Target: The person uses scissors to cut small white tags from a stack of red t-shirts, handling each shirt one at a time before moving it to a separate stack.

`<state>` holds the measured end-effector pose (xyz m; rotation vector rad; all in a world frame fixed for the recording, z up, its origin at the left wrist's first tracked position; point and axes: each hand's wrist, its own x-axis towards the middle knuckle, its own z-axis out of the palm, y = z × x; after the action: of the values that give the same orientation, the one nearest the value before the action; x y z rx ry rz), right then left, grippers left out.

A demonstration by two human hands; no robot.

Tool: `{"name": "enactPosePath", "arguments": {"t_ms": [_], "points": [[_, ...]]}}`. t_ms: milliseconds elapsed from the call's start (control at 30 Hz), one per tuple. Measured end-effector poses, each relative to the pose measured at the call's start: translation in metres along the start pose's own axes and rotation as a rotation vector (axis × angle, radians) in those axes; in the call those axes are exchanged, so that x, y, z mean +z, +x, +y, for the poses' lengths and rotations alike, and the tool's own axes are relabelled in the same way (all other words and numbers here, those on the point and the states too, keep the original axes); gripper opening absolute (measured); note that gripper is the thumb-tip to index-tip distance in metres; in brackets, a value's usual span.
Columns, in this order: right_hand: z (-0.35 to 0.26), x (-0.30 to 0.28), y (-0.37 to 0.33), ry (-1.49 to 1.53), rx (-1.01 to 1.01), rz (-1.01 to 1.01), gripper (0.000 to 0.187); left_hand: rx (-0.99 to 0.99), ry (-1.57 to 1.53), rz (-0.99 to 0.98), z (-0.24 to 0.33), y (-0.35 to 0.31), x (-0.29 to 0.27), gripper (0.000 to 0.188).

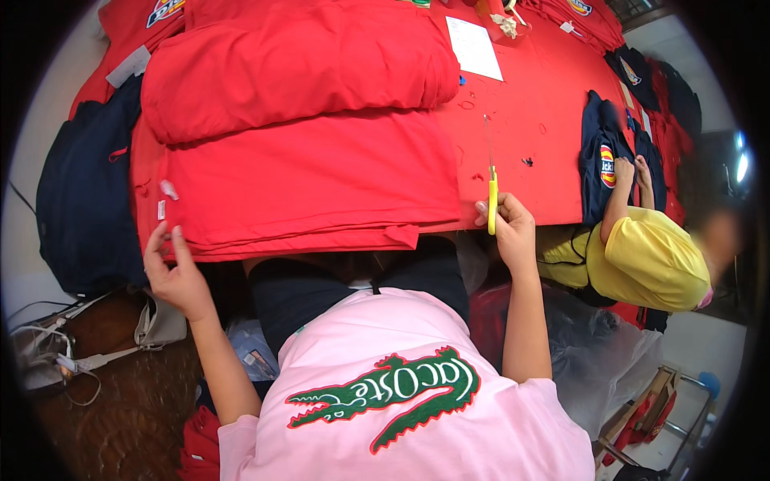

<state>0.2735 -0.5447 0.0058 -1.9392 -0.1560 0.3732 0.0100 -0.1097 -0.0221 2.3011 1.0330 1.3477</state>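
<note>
My right hand (512,227) grips yellow-handled scissors (492,188) at the table's near edge. They are seen edge-on, thin metal blades pointing away from me. My left hand (172,272) is empty, its fingers apart, by the near left corner of a stack of flat red garments (313,184). Just beyond those fingers, a small white label (161,210) shows at the garments' left edge. A thick folded red bundle (297,68) lies across the far part of the stack.
Dark navy garments (88,192) hang at the left. A white paper sheet (475,48) and thread scraps lie on the red table (537,104). To the right, a co-worker in a yellow shirt (654,260) handles a navy garment (597,152). Clear plastic (577,353) sits below.
</note>
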Motion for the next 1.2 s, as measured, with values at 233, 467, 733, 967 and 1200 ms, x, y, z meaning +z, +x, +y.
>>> {"name": "enactPosePath", "arguments": {"t_ms": [233, 467, 733, 967, 1200], "points": [[0.001, 0.005, 0.005, -0.013, -0.054, -0.049, 0.017, 0.337, -0.060, -0.508, 0.055, -0.044, 0.020, 0.020], [0.008, -0.014, 0.017, 0.002, 0.001, -0.137, 0.013, 0.276, -0.332, -0.512, 0.060, -0.055, 0.006, 0.019], [-0.004, -0.005, 0.020, 0.049, -0.022, -0.064, 0.013, 0.054, -0.050, -0.346, 0.046, -0.022, 0.005, 0.023], [-0.044, 0.057, 0.014, 0.080, -0.092, -0.171, 0.023, -0.201, 0.046, -0.449, 0.040, -0.014, 0.005, 0.012], [-0.106, 0.141, 0.016, -0.340, -0.504, -0.325, 0.029, -0.757, -0.987, 0.034, 0.029, -0.016, 0.009, 0.019]]}}
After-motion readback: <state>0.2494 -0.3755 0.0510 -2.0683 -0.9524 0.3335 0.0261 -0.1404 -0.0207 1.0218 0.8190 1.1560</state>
